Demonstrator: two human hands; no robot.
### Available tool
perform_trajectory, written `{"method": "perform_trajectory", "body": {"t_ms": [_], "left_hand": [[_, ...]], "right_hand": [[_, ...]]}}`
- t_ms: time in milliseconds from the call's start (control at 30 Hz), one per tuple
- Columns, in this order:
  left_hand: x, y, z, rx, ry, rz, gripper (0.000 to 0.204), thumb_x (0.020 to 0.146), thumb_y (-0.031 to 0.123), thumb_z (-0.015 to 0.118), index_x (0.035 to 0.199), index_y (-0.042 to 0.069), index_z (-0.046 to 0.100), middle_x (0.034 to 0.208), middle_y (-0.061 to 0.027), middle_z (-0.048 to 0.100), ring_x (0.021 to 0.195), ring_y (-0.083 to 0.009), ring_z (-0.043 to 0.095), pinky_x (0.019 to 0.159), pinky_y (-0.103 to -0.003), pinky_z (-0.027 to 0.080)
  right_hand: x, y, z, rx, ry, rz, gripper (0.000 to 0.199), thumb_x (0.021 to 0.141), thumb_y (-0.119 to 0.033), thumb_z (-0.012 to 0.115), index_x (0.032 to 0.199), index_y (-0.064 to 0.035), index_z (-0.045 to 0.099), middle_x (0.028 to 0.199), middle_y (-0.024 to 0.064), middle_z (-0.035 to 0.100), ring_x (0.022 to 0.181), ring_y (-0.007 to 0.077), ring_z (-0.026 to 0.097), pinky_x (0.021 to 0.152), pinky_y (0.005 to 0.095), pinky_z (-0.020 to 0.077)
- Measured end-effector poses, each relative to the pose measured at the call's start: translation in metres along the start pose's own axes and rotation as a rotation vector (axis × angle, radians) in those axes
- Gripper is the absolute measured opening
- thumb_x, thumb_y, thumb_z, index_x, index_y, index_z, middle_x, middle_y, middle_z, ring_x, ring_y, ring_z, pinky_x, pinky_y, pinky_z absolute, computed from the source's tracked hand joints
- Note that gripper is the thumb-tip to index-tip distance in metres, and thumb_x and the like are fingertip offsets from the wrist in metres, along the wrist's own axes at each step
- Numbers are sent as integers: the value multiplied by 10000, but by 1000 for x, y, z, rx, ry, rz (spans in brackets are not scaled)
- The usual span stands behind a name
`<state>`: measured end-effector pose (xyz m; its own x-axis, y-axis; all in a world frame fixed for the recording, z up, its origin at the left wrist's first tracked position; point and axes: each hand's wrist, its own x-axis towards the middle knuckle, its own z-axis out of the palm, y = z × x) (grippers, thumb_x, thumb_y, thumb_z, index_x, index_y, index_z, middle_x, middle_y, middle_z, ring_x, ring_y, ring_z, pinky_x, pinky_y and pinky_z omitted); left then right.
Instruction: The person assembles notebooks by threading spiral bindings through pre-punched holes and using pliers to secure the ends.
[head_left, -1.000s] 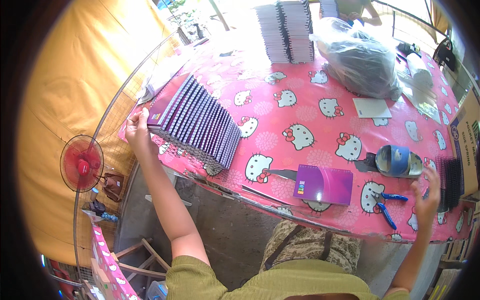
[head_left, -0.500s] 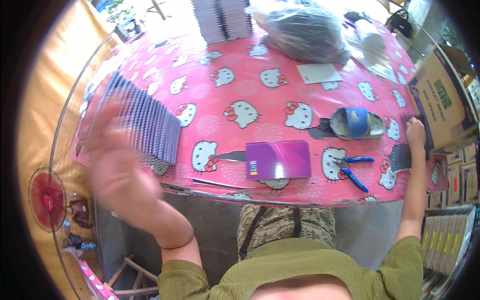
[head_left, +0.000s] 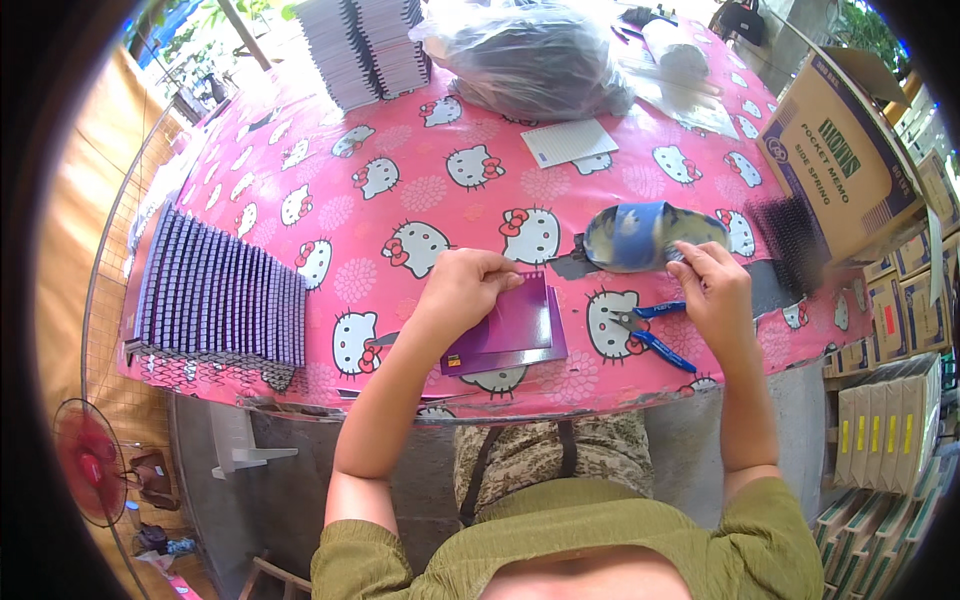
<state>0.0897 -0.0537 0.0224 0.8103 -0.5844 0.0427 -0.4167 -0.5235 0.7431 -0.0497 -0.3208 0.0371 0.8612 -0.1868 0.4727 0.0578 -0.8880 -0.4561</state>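
My left hand (head_left: 468, 292) pinches the top edge of a small purple memo pad (head_left: 515, 318). This pad lies at a slant over a second purple memo pad (head_left: 553, 352), whose right and lower edges show. My right hand (head_left: 712, 285) is closed, its thumb and fingers together beside the toe of a blue slide sandal (head_left: 640, 237); what it holds, if anything, is too small and blurred to name. Just below and left of that hand lie blue-handled cutting pliers (head_left: 650, 335), jaws apart. Beyond it, by the carton, is a heap of black spiral binding coils (head_left: 788, 240).
On the pink patterned table (head_left: 400, 215), a tall stack of spiral-bound pads (head_left: 215, 300) stands left. Another stack (head_left: 362, 50) and a plastic-wrapped dark bundle (head_left: 530, 65) stand at the back, near a white sheet (head_left: 570, 142). A cardboard carton (head_left: 840, 150) bounds the right side.
My left hand has come from above the left stack to the purple pad, now slanted on another. My right hand has moved from the carton's side to the sandal. The view has shifted.
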Motion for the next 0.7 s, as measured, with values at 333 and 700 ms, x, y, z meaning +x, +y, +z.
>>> {"method": "perform_trajectory", "body": {"t_ms": [333, 700], "left_hand": [[-46, 44, 10, 116, 376, 452, 125, 740, 61, 719, 863, 43, 700, 806, -72, 666, 764, -237, 623, 719, -343, 482], [-52, 48, 11, 63, 379, 384, 131, 728, 101, 746, 843, 54, 703, 802, -78, 665, 737, -239, 612, 706, -350, 466]], "right_hand": [[-10, -48, 5, 349, 55, -13, 178, 777, 2, 680, 953, -17, 665, 876, 112, 628, 734, 207, 636, 633, 311, 502], [0, -67, 17, 529, -148, -2, 122, 779, -47, 703, 898, -23, 692, 797, 98, 643, 703, 206, 640, 645, 305, 508]]}}
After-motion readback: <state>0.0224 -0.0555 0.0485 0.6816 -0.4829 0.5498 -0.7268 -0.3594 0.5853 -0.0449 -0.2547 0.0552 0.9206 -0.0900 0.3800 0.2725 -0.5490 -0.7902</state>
